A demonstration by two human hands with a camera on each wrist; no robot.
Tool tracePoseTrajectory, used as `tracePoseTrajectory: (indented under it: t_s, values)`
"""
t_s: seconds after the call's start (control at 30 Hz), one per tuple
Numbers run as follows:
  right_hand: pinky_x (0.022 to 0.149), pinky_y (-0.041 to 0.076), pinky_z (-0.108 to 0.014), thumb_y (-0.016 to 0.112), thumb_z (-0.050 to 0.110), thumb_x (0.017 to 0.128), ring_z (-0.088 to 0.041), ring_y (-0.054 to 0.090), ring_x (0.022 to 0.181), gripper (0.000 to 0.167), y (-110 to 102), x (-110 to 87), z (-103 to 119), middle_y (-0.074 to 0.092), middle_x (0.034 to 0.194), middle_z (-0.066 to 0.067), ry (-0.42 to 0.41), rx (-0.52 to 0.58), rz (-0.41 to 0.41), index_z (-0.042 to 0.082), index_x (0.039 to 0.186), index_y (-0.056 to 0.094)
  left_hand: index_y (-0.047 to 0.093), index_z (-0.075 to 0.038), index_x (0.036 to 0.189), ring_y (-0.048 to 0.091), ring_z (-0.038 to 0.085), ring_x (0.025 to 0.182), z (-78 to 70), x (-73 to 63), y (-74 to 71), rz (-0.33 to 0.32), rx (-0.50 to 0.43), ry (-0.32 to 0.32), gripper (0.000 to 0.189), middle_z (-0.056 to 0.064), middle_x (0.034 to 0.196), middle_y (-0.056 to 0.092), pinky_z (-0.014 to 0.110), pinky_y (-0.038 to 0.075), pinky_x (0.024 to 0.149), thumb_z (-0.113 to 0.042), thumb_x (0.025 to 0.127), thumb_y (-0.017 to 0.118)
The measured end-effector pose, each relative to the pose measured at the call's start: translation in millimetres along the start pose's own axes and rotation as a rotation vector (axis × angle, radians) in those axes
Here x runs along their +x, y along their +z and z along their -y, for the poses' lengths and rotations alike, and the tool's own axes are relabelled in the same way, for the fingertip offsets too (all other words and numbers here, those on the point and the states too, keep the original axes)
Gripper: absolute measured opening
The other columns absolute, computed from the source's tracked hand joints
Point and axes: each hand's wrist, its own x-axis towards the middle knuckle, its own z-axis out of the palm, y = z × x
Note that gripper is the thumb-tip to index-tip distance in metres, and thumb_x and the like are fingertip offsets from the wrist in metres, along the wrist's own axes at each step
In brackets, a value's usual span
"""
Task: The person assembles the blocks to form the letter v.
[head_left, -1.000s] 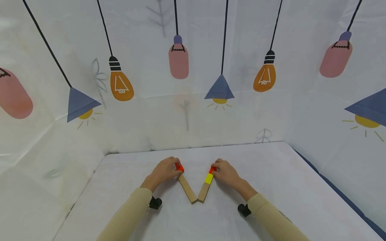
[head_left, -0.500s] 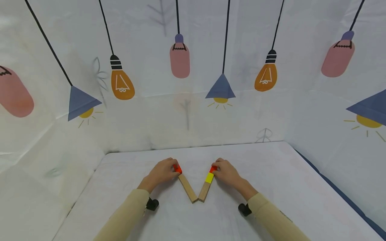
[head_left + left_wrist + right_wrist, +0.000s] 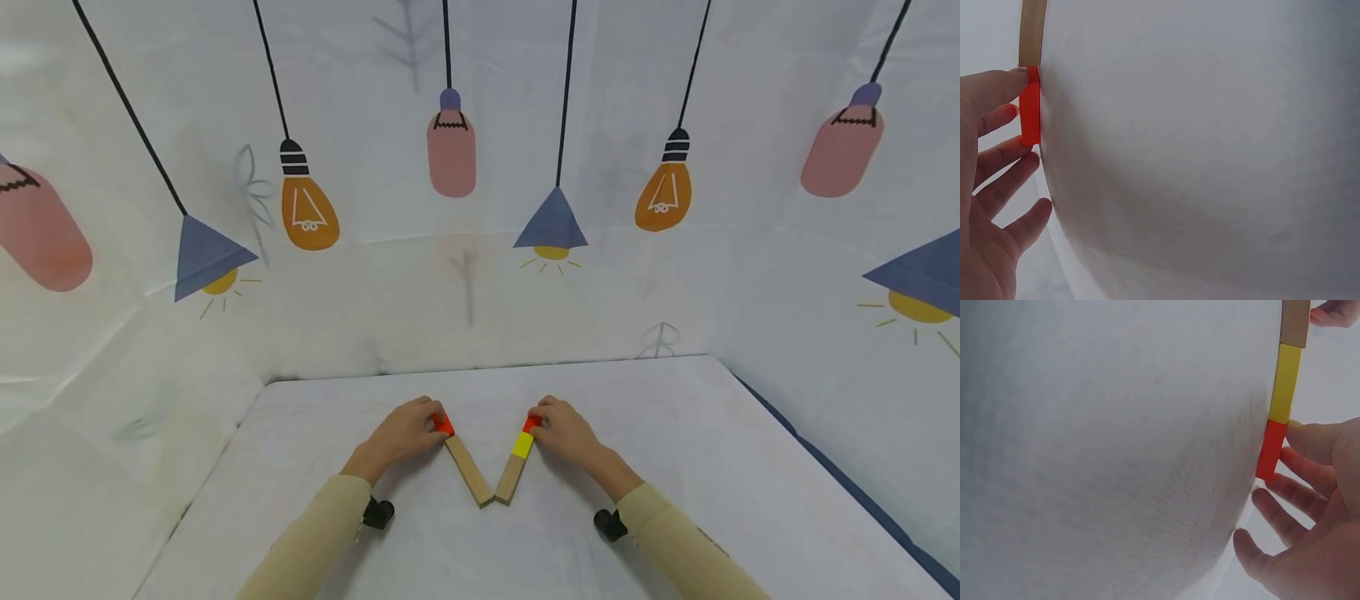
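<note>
Two wooden blocks lie on the white tabletop in a V, their near ends meeting. At the far end of the left wooden block [image 3: 470, 472] is a red block [image 3: 1030, 109], which my left hand [image 3: 405, 431] pinches between thumb and fingers. In the left wrist view that red block meets the wood end to end. The right wooden block [image 3: 510, 481] continues into a yellow block [image 3: 522, 445], then another red block [image 3: 1271, 451]. My right hand [image 3: 567, 437] pinches this second red block by its ends. Fingers partly cover both red blocks in the head view.
A white cloth-covered table [image 3: 480, 558] spreads around the blocks. Behind it hangs a pale sheet [image 3: 390, 300] printed with lamps and bulbs. Each wrist carries a small black device [image 3: 378, 512]. A dark blue edge [image 3: 847, 479] runs along the table's right side.
My left hand and forearm have shifted slightly left, and the left red block has turned a little into line with its wooden block. My right hand stays in place.
</note>
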Motion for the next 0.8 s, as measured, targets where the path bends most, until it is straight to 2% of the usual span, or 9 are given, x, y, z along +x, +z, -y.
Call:
tracePoseTrajectory:
  t_s: [0.37, 0.8]
  values:
    - [0.087, 0.053, -0.038, 0.073, 0.013, 0.087, -0.019, 0.059, 0.092, 0.027, -0.7, -0.4, 0.4, 0.067, 0.113, -0.01, 0.005, 0.001, 0.0, 0.004, 0.113, 0.074, 0.067, -0.019, 0.097, 0.052, 0.012, 0.081, 1.9, -0.1, 3.2, -0.021, 0.006, -0.003, 0.015, -0.003, 0.096, 0.061, 0.035, 0.047, 0.08, -0.031, 0.089, 0.073]
    - [0.086, 0.052, -0.037, 0.073, 0.011, 0.086, -0.019, 0.057, 0.09, 0.026, -0.4, -0.1, -0.5, 0.067, 0.109, -0.009, -0.017, -0.009, -0.016, 0.004, 0.111, 0.074, 0.068, -0.018, 0.096, 0.051, 0.012, 0.081, 1.5, -0.8, 5.0, -0.035, 0.013, 0.015, 0.014, -0.002, 0.095, 0.062, 0.035, 0.047, 0.079, -0.029, 0.089, 0.073]
